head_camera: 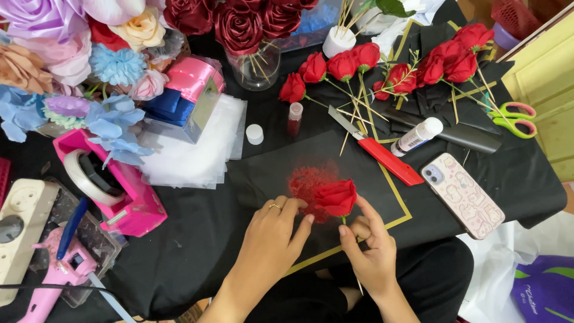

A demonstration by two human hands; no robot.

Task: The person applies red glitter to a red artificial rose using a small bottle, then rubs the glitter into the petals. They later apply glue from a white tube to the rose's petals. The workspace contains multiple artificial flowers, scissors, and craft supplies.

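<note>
We see the right hand (372, 248) pinching the thin stem of a red rose (336, 198) between thumb and fingers, holding the bloom head just above a patch of red glitter (306, 179). The left hand (276, 230), a ring on one finger, lies fingers together and empty, its fingertips touching the edge of the bloom and the glitter. Both rest over a black sheet with a gold border (335, 164) laid on the black-covered table (197, 239).

We judge the step in hand to be dressing the bloom with glitter. The next move calls for a light turn of the stem so the petals meet the loose grains without being crushed.

Just beyond the sheet we count one open glitter vial (295, 118) and its one white cap (255, 134), well apart from each other. To the right lie one red box cutter (382, 154), one white glue bottle (417, 136), one phone in a patterned case (462, 194) and one pair of green-and-pink scissors (515, 118). Farther back we count about nine finished red roses (394, 69) on sticks; the exact number is hard to tell where they overlap. To the left stand one pink tape dispenser (110, 185) and one pink glue gun (60, 269).
</note>
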